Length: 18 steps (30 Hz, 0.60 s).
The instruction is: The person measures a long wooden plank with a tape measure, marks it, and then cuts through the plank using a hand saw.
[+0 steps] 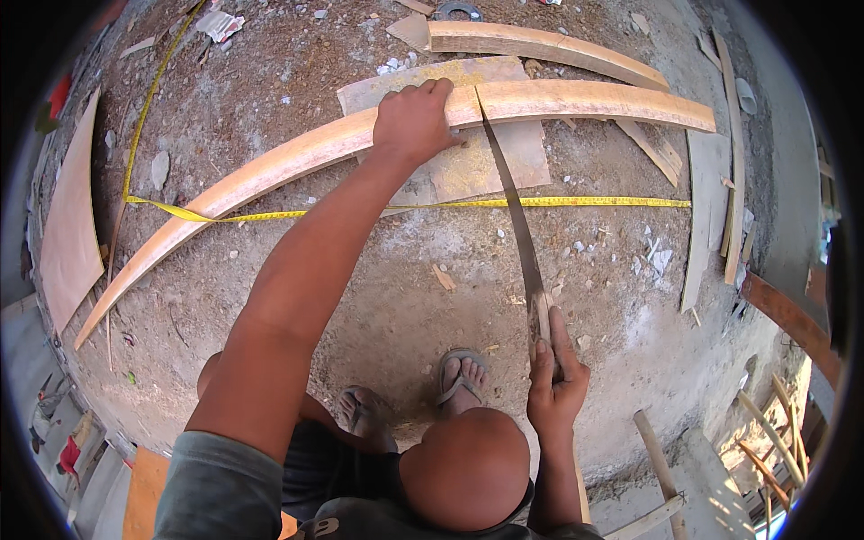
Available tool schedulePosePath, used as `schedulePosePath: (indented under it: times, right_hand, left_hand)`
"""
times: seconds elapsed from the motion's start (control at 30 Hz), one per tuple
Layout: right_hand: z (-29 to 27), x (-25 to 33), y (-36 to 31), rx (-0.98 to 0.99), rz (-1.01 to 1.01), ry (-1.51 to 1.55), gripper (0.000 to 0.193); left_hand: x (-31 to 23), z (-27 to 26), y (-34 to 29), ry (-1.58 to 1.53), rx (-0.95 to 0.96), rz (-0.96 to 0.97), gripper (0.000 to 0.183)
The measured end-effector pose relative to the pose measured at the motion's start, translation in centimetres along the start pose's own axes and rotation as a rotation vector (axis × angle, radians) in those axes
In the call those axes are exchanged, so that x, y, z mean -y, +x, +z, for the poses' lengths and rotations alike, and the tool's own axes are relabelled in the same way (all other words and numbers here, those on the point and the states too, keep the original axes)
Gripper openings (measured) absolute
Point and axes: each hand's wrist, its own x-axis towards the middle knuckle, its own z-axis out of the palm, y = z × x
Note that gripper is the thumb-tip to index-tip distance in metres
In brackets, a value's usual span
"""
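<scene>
A long wooden beam (297, 158) crosses the ground in front of me, looking curved in this view. My left hand (416, 117) is closed over it, fingers wrapped on its far edge, just left of a handsaw (517, 211). The saw's narrow tip sits at a thin cut line across the beam's top. My right hand (558, 378) grips the wooden saw handle, its index finger stretched along the side. Beneath the beam lies a flat, sawdust-covered board (499, 166). An extended yellow tape measure (594, 202) runs across the ground and under the blade.
Another timber piece (549, 47) lies beyond the beam. A thin plywood sheet (74, 225) is at far left, planks (705, 216) at right. Poles (661, 468) and a concrete block (711, 477) are at lower right. Stone chips and wood scraps litter the dirt around my sandalled feet (461, 378).
</scene>
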Motion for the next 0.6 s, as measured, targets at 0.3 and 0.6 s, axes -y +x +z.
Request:
schedulePosePath:
  times: [0.3, 0.6]
  right_hand:
    - [6.3, 2.4, 10.5, 0.023, -0.023, 0.027, 0.043]
    - [4.8, 1.0, 10.7, -0.087, -0.172, -0.017, 0.043]
  left_hand:
    - [0.4, 0.7, -0.2, -0.04, 0.033, -0.001, 0.072]
    - [-1.7, -0.2, 0.8, 0.005, 0.007, 0.02, 0.072]
